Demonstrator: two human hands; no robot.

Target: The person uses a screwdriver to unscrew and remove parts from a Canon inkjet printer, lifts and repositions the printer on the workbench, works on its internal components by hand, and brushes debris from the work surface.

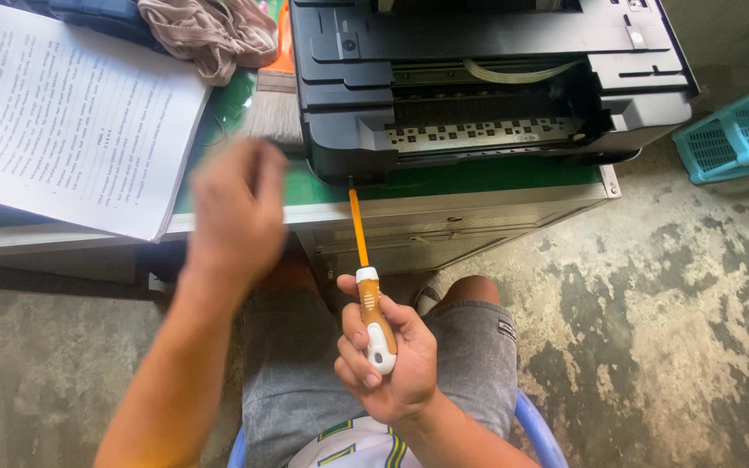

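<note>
The person sits on a blue chair facing a black printer (pixel 487 82) that stands open on the green-topped counter (pixel 444 179). The right hand (pixel 389 357) is closed around the orange-and-white handle of a screwdriver (pixel 366 282), held upright over the lap. Its thin orange shaft points toward twelve o'clock, and its tip is at the printer's front lower edge, though I cannot tell whether it actually touches. The left hand (pixel 234 212) is up at about ten o'clock from the screwdriver, blurred with motion; it seems empty and its fingers loosely curled, but how far open they are I cannot tell.

The grip on the handle looks light, more fingertips than palm. If the tip slips off the printer's edge it could jab into the exposed mechanism, where a pale flat ribbon cable (pixel 522 74) lies across the opening, and that looks easy to nick.

The printer also sits right at the front edge of the counter, so prying hard could shift it toward the lap.

At eleven o'clock a sheet of printed paper (pixel 67 113) overhangs the counter's edge just beside the moving left hand, with a crumpled beige cloth (pixel 214 30) behind it; a careless sweep could drag the paper off.

A teal plastic basket (pixel 743 130) sits on the stained concrete floor (pixel 678 303) at two o'clock, well apart.
</note>
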